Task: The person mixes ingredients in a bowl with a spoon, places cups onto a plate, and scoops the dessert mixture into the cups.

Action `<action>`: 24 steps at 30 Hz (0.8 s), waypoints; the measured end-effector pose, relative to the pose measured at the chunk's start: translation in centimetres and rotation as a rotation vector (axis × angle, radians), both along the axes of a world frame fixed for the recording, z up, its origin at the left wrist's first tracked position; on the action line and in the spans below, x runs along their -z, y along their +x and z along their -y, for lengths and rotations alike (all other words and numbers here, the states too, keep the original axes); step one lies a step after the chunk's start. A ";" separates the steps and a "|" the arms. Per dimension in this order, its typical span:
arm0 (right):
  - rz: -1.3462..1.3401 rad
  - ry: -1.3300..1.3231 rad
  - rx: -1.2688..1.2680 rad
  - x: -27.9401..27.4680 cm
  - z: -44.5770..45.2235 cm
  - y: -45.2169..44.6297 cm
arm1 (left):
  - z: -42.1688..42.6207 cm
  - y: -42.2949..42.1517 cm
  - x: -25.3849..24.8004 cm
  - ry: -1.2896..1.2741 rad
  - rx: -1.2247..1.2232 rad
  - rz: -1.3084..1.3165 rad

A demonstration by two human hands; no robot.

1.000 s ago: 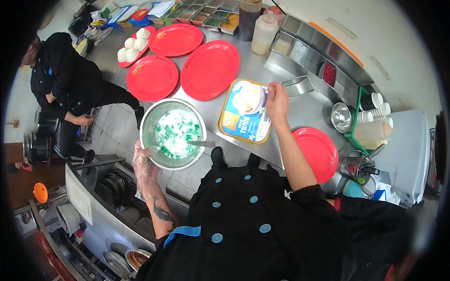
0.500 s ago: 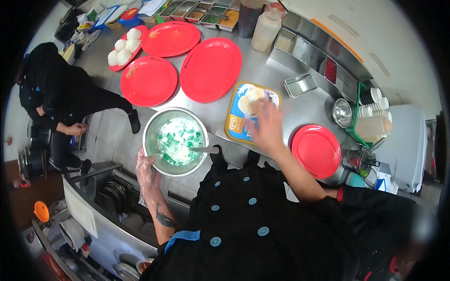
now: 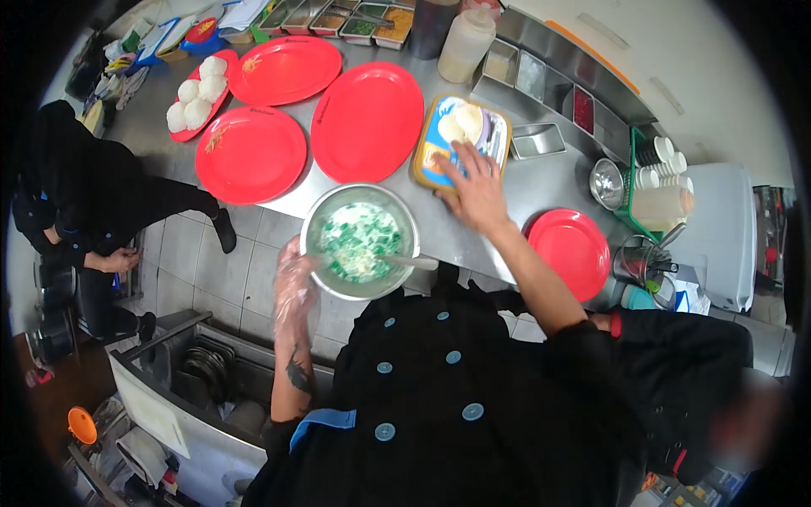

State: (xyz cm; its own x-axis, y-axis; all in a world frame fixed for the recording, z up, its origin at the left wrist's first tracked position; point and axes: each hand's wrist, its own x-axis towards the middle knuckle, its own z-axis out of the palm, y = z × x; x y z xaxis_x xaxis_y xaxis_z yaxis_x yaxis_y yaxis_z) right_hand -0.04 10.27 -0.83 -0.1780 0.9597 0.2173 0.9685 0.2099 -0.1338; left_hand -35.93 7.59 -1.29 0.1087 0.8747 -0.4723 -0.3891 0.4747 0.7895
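My left hand (image 3: 295,275), in a clear plastic glove, grips the left rim of a steel mixing bowl (image 3: 317,269). Green cubes in a white creamy mix (image 3: 359,241) fill the bowl's bottom, and a spoon (image 3: 414,262) leans out over its right side. The bowl is held off the counter's front edge, above the floor. My bare right hand (image 3: 477,190) rests with fingers spread on the lid of a rectangular ice cream tub (image 3: 437,131), which has a yellow rim and blue label. A shallow steel pan (image 3: 538,141) stands just right of the tub.
Red oval plates (image 3: 367,122) lie across the counter, one with white rice balls (image 3: 198,113). A round red plate (image 3: 568,253) sits at right. Squeeze bottle (image 3: 466,46) and topping pans (image 3: 393,27) stand behind. Other people (image 3: 110,194) are at left and right.
My right hand has come down onto the tub, which has slid farther back on the counter, near the steel pan. The bowl in my left hand has shifted right.
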 end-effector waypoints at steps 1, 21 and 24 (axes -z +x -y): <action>-0.003 -0.014 0.002 0.2 -1.1 0.9 | -0.1 1.0 0.7 0.006 0.043 0.023; -1.167 -0.249 0.369 -2.9 8.1 -0.7 | -1.7 13.6 1.4 0.095 0.550 0.080; -1.140 -0.313 0.218 -3.3 7.8 2.5 | -0.8 13.7 0.9 0.085 0.480 0.053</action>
